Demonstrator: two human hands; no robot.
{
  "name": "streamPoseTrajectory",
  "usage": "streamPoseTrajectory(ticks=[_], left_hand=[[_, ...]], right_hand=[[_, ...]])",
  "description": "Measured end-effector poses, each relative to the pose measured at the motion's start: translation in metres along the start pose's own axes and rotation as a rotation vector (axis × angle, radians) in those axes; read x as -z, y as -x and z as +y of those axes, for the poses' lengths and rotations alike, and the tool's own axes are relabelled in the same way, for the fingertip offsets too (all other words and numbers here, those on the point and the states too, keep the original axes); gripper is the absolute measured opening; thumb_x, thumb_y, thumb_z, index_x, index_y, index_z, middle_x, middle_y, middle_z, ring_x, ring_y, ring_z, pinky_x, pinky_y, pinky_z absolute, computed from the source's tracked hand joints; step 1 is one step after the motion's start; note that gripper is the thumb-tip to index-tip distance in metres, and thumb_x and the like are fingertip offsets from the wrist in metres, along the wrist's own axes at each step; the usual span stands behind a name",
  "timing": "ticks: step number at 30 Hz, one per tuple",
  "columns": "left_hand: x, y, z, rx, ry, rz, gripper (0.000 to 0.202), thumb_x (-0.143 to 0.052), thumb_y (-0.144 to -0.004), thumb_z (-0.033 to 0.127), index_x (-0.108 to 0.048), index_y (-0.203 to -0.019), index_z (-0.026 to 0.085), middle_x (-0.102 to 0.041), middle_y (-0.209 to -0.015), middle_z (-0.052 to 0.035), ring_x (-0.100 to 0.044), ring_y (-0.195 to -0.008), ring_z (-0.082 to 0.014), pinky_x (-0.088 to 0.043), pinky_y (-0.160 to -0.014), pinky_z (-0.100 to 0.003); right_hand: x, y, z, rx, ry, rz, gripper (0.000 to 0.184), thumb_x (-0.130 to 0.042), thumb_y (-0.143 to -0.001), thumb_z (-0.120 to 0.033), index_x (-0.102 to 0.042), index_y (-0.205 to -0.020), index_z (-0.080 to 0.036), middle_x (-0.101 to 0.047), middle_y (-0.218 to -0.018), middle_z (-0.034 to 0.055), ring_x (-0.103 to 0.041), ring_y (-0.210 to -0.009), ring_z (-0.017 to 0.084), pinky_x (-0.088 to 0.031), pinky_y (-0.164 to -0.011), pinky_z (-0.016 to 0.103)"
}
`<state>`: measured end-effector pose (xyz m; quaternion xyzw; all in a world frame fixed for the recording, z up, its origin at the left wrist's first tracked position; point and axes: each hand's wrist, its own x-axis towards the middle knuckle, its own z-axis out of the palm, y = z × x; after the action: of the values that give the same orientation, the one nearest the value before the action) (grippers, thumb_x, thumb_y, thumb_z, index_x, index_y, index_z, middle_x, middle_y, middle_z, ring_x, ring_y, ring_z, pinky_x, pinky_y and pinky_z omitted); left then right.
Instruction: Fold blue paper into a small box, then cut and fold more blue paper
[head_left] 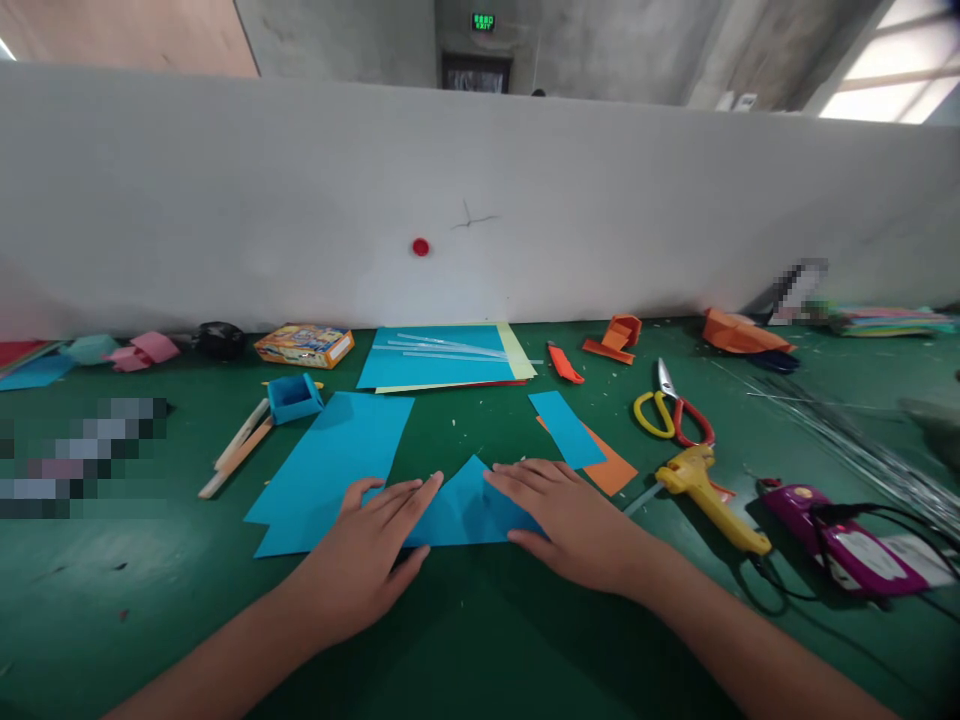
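Note:
A folded piece of blue paper (474, 510) with a peaked top edge lies in front of me. My left hand (375, 545) rests over its left side, fingers stretched out and pointing up to the right. Over the right side lies my right hand (559, 520), its fingers flat and reaching left. Both hands cover parts of the paper. Larger blue sheets (337, 450) lie to the left, partly under or behind my left hand. Just beyond my right hand, a blue strip (568, 430) overlaps an orange piece of paper (616, 468).
On the right are scissors (675, 408), a yellow glue gun (712, 500) and a purple power strip (840, 540) with black cables. An orange-red cutter (564, 362) lies near stacked paper (442, 350). Leftward sit a blue paper box (294, 398) and wooden sticks (238, 455). A white partition (300, 200) stands behind.

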<state>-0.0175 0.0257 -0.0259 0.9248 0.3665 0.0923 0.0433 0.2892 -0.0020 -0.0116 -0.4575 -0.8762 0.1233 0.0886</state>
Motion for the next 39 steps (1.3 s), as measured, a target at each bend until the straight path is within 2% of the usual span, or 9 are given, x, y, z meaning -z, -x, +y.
streamPoseTrajectory(ticks=[3, 9, 14, 19, 22, 26, 28, 35, 39], left_hand=[[-0.0016, -0.0009, 0.0006, -0.007, 0.025, 0.011, 0.075, -0.053, -0.103, 0.028, -0.013, -0.166, 0.035, -0.06, -0.15, -0.0056, -0.061, -0.131, -0.0319, -0.037, -0.112, -0.056], [-0.0025, -0.001, -0.0011, 0.024, 0.086, 0.039, 0.07, -0.055, -0.102, 0.029, -0.022, -0.164, 0.035, -0.062, -0.147, -0.0046, -0.061, -0.128, -0.0309, -0.037, -0.111, -0.053], [-0.0014, -0.0007, -0.0003, 0.024, 0.121, 0.042, 0.069, -0.056, -0.102, 0.028, -0.025, -0.163, 0.035, -0.062, -0.146, -0.0047, -0.06, -0.126, -0.0298, -0.041, -0.109, -0.049], [-0.0038, 0.0018, -0.0004, 0.021, 0.11, 0.084, 0.071, -0.059, -0.1, 0.027, -0.026, -0.163, 0.034, -0.061, -0.145, -0.0061, -0.059, -0.122, -0.03, -0.048, -0.099, -0.044], [-0.0047, 0.0022, -0.0008, -0.013, 0.091, 0.136, 0.071, -0.059, -0.1, 0.024, -0.028, -0.162, 0.033, -0.061, -0.144, -0.0068, -0.057, -0.121, -0.0298, -0.049, -0.096, -0.041], [-0.0036, -0.0005, -0.0011, -0.1, 0.045, 0.202, 0.066, -0.055, -0.101, 0.017, -0.031, -0.16, 0.03, -0.062, -0.14, -0.0088, -0.058, -0.119, -0.0295, -0.046, -0.099, -0.043], [-0.0032, -0.0018, -0.0014, -0.15, 0.023, 0.23, 0.062, -0.053, -0.102, 0.015, -0.033, -0.159, 0.028, -0.063, -0.137, -0.0095, -0.058, -0.117, -0.0288, -0.044, -0.1, -0.044], [-0.0019, -0.0011, -0.0009, -0.226, -0.003, 0.267, 0.056, -0.05, -0.102, 0.013, -0.038, -0.156, 0.024, -0.065, -0.131, -0.0102, -0.059, -0.115, -0.0269, -0.044, -0.101, -0.043], [0.0021, 0.0007, 0.0022, -0.284, -0.006, 0.262, 0.05, -0.054, -0.101, 0.019, -0.049, -0.15, 0.025, -0.065, -0.126, -0.0099, -0.058, -0.116, -0.0276, -0.044, -0.1, -0.043]], right_hand=[[-0.0037, 0.0008, 0.0027, -0.017, -0.009, 0.004, 0.068, -0.057, -0.102, -0.043, -0.034, -0.163, -0.024, -0.042, -0.166, 0.0085, -0.04, -0.148, 0.034, -0.036, -0.12, 0.057], [-0.0069, 0.0015, 0.008, 0.012, -0.039, 0.019, 0.07, -0.06, -0.1, -0.041, -0.032, -0.163, -0.027, -0.046, -0.163, 0.0069, -0.041, -0.147, 0.033, -0.036, -0.119, 0.055], [-0.0073, 0.0026, 0.0086, 0.025, -0.071, 0.043, 0.073, -0.063, -0.098, -0.036, -0.031, -0.163, -0.03, -0.045, -0.163, 0.0077, -0.041, -0.147, 0.032, -0.036, -0.12, 0.056], [-0.0051, 0.0022, 0.0056, 0.053, -0.097, 0.077, 0.074, -0.062, -0.098, -0.028, -0.029, -0.164, -0.032, -0.043, -0.164, 0.0074, -0.042, -0.146, 0.03, -0.039, -0.119, 0.054], [-0.0047, 0.0021, 0.0043, 0.047, -0.117, 0.112, 0.077, -0.062, -0.098, -0.027, -0.025, -0.164, -0.034, -0.045, -0.162, 0.0079, -0.044, -0.144, 0.031, -0.042, -0.116, 0.055], [-0.0067, 0.0029, 0.0038, 0.031, -0.147, 0.187, 0.087, -0.061, -0.097, -0.024, -0.012, -0.167, -0.036, -0.049, -0.158, 0.0091, -0.048, -0.141, 0.031, -0.047, -0.112, 0.054], [-0.0075, 0.0032, 0.0036, 0.054, -0.158, 0.227, 0.087, -0.06, -0.097, -0.023, -0.009, -0.167, -0.036, -0.048, -0.159, 0.009, -0.046, -0.143, 0.03, -0.047, -0.113, 0.053], [-0.0055, 0.0024, 0.0019, 0.14, -0.154, 0.275, 0.079, -0.059, -0.098, -0.019, -0.02, -0.166, -0.033, -0.052, -0.156, 0.0089, -0.048, -0.142, 0.028, -0.049, -0.113, 0.052], [-0.0053, 0.0013, 0.0023, 0.22, -0.148, 0.301, 0.07, -0.057, -0.095, -0.012, -0.035, -0.159, -0.03, -0.054, -0.155, 0.0073, -0.047, -0.143, 0.026, -0.046, -0.116, 0.051]])
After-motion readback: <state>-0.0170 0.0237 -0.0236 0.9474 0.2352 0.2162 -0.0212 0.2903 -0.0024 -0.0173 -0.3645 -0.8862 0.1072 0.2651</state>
